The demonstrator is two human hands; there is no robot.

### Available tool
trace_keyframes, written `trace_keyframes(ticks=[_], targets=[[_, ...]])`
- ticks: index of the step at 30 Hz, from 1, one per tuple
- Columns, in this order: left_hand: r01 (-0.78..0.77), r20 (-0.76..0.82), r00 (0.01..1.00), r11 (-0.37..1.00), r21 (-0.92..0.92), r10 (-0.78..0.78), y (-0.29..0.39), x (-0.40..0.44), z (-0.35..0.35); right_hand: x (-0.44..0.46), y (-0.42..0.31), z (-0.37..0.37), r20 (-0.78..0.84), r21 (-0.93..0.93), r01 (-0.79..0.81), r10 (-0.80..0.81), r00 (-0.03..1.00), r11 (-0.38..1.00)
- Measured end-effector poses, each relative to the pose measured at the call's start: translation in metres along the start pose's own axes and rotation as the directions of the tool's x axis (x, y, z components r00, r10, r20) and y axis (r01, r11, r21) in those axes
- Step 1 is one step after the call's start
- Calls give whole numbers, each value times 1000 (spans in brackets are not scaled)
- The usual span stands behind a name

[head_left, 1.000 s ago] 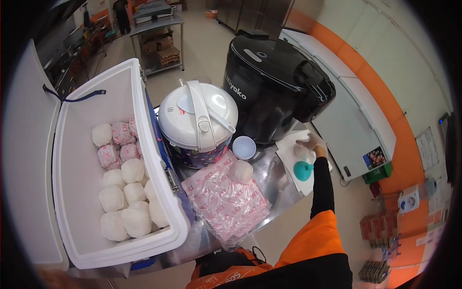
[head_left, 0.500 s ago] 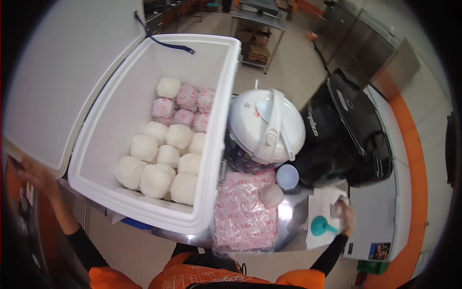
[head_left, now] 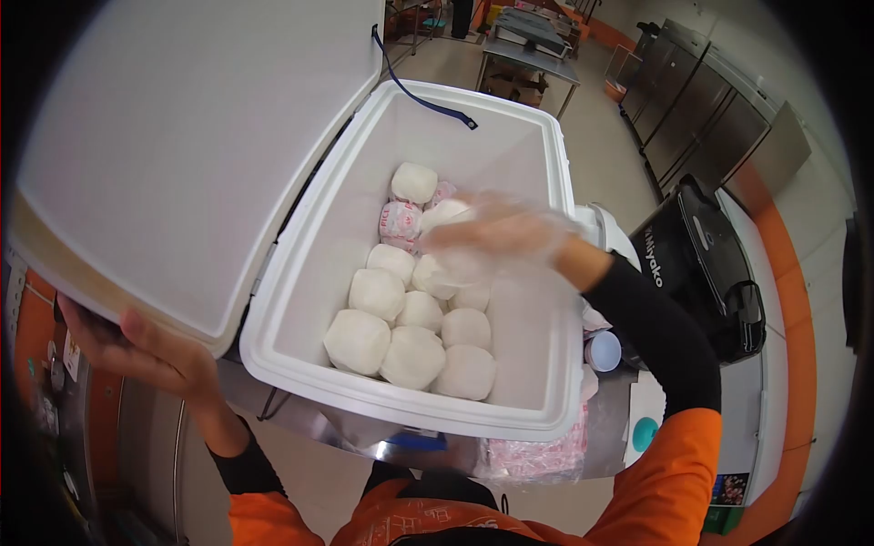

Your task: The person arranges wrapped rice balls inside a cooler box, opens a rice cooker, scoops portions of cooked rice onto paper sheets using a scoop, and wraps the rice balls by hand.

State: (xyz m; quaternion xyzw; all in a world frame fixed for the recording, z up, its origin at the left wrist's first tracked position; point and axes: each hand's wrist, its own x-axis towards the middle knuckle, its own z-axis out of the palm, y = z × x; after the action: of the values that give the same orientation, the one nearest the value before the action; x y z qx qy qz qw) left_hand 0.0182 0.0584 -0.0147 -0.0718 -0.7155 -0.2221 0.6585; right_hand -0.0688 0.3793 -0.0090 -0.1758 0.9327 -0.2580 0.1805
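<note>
Inside the white cooler (head_left: 546, 400) lie several white balls (head_left: 414, 357) and a few balls in pink-printed wrap (head_left: 401, 224). My right hand (head_left: 505, 238), blurred and under clear plastic, is over the middle of the cooler. Its fingers close on a white ball (head_left: 446, 217) above the wrapped ones; part of that ball is hidden. On the left, my left hand (head_left: 159, 355) grips the bottom edge of the raised cooler lid (head_left: 182, 164), with the thumb in front and the fingers partly hidden behind.
A blue strap (head_left: 419, 105) hangs between lid and cooler. Right of the cooler are a white-lidded pot (head_left: 614, 237), a black Miyako appliance (head_left: 696, 268), a pale blue cup (head_left: 603, 351), pink-printed wrap sheets (head_left: 537, 458) and a teal funnel (head_left: 645, 434). A steel table (head_left: 528, 61) stands behind.
My right hand has moved left from beside the teal funnel to over the cooler, with a white ball now at its fingers. My left hand stays at the lid. The view has swung left.
</note>
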Motion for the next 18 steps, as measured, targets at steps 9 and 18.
trace_keyframes(ticks=[9, 18], targets=[[33, -89, 995, 999, -31, -36, -11, -6, 0, 77, 77, 148, 267, -131, -6, 41, 963, 991], [23, -130, 991, 998, 59, -15, -19, -5, -6, 63, 32, 118, 235, -81, -70, 88, 968, 994]])
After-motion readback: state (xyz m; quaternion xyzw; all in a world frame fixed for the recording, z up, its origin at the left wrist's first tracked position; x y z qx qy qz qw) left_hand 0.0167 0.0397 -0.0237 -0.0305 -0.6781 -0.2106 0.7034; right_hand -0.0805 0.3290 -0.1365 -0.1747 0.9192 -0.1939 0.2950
